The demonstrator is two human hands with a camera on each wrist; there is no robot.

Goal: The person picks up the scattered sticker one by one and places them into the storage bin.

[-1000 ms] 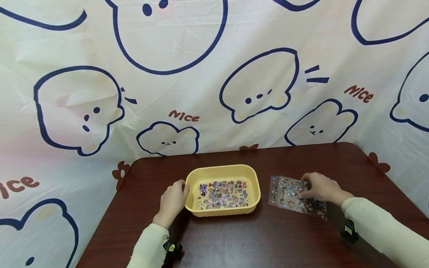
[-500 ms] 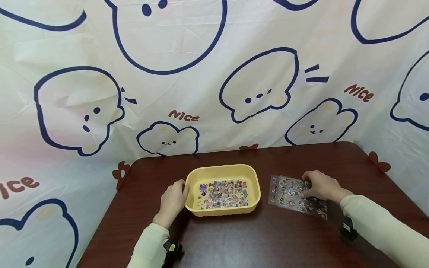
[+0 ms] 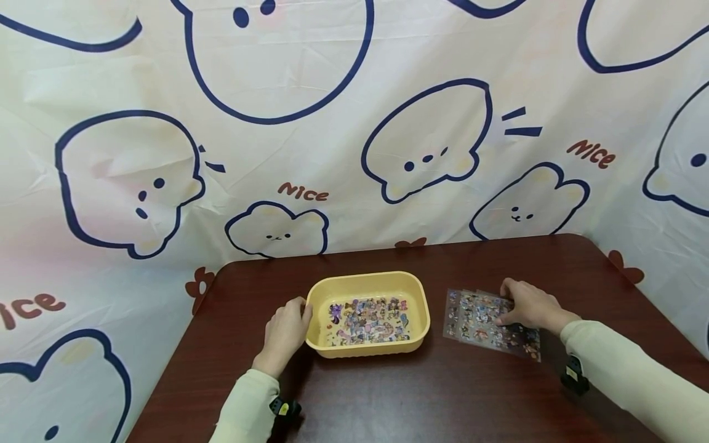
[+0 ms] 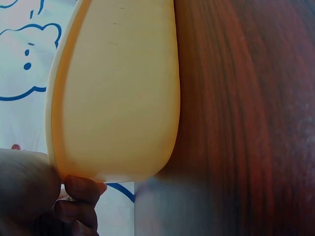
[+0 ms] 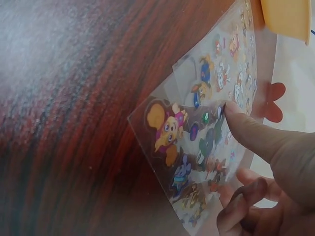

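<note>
A yellow plastic tray [image 3: 368,351] sits mid-table, with a sheet of small cartoon stickers [image 3: 370,323] lying in it. My left hand [image 3: 285,335] grips the tray's left end; in the left wrist view, thumb and curled fingers [image 4: 81,189] hold its rim. To the right of the tray, several clear sticker sheets [image 3: 476,320] overlap on the table, printed with colourful cartoon figures. Over their right part, my right hand [image 3: 534,306] pinches at the sheets. The right wrist view has its thumb [image 5: 246,128] on top and the other fingers bent by the far edge.
A dark red-brown wooden table [image 3: 388,394] carries everything. Behind it and at both sides hangs a white cloth [image 3: 343,154] with blue-outlined cartoon animals. Each wrist wears a small black camera [image 3: 284,406].
The top sticker sheet has slid slightly to the right over the others, so another sheet edge shows. The left hand and the tray stay in place.
</note>
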